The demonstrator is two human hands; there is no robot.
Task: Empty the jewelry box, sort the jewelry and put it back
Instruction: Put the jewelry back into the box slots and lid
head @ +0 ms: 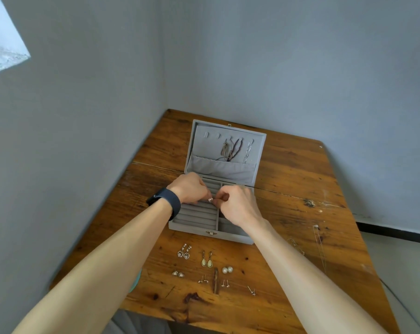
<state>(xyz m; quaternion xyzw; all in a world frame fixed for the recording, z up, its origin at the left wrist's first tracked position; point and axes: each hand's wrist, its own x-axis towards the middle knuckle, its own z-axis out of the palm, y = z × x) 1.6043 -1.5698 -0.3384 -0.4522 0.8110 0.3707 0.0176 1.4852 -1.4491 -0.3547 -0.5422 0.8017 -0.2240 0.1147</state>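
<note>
A grey velvet jewelry box (192, 226) stands open on the wooden table, its lid upright with several necklaces (232, 150) hanging inside. Over the box's ring rolls, my left hand (189, 188) and my right hand (238, 203) meet and together pinch a small sparkling ring or stud (210, 200) between their fingertips. In front of the box lie pairs of earrings: heart drops (183, 253), cream teardrops (206, 260), pearl studs (227, 270) and several small studs (203, 279).
The table (300, 189) sits in a corner between grey walls. Thin chains (318, 239) lie on its right side. A dark knot in the wood (215, 280) lies among the earrings. A teal object (135, 283) shows under my left forearm.
</note>
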